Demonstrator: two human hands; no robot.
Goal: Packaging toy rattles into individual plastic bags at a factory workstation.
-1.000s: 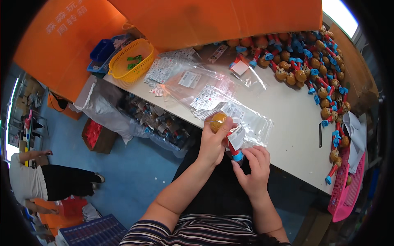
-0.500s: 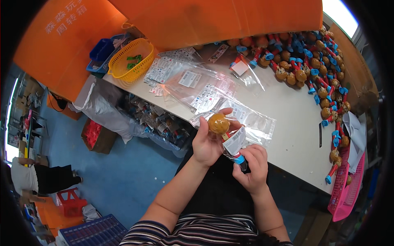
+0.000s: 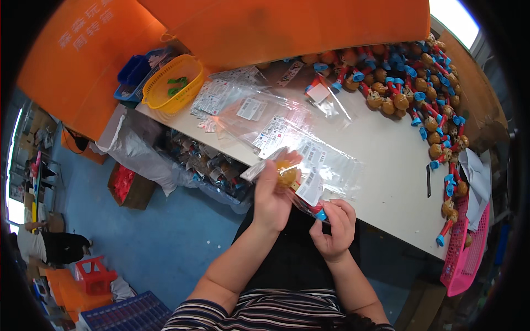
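Note:
Above the table's front edge, my left hand (image 3: pixel 271 201) is closed around the round brown head of a toy figure (image 3: pixel 286 174). Clear plastic with a white printed label (image 3: pixel 311 186) covers part of the toy's red body. At its blue lower end, my right hand (image 3: pixel 334 228) pinches the wrapped toy between thumb and fingers. Just beyond my hands, flat clear bags (image 3: pixel 341 172) with printed inserts lie overlapping on the table. The toy's far side is hidden by my left fingers and the glossy film.
A heap of similar toys (image 3: pixel 400 101) covers the table's back right. A yellow basket (image 3: pixel 173 91) with green pieces stands back left, above a bin of bagged toys (image 3: pixel 207 165). A pink basket (image 3: pixel 461 265) hangs by the right edge. Orange boxes (image 3: pixel 287 33) wall the back.
The toy and both hands have shifted slightly left. My left fingers now wrap more over the brown head, and the clear film with its label has moved along the toy.

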